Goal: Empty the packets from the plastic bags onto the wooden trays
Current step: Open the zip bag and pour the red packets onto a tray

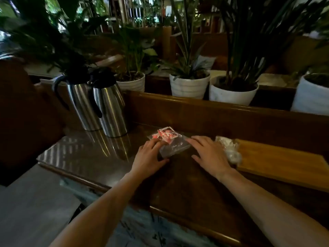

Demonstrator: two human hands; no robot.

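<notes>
Plastic bag (173, 146) of red-and-white packets (164, 134) lies on the dark desk (187, 184), print too blurred to read. Left hand (148, 158) rests on its near-left corner, right hand (210, 154) at its right edge, fingers of both spread flat. Second clear bag (229, 150), contents indistinct, sits partly behind the right hand, overlapping the wooden tray (284, 164), cut off at right.

The room is dim. A small bright spot lights the red packets (164, 134). The shiny jugs (99, 102) and the table (80, 152) show glare. The edges bend, and far plants (71, 32) look blurry.
</notes>
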